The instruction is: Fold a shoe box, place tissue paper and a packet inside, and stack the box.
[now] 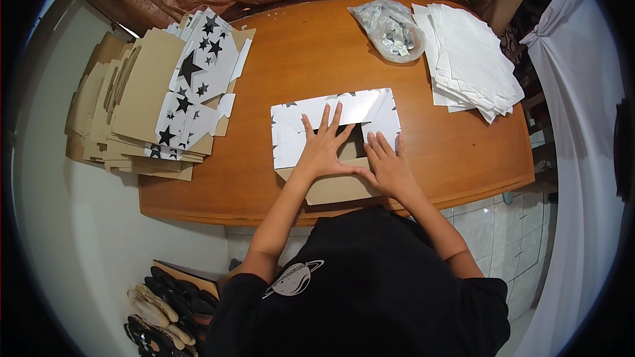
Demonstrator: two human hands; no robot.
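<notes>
A flat cardboard box blank point(334, 188), brown inside with a white star-printed outer side point(291, 135), lies near the front edge of the wooden table point(291, 59). My left hand point(324, 149) presses flat on it with fingers spread. Right beside it, my right hand point(387, 165) lies palm down on the same blank, its fingers on the white flap. Neither hand grips anything.
A tall pile of flattened star-printed cardboard blanks point(159, 96) overhangs the table's left end. A stack of white paper sheets point(469, 59) lies at the back right, with a clear plastic bag of small silvery pieces point(391, 30) beside it. Sandals point(162, 314) sit on the floor at lower left.
</notes>
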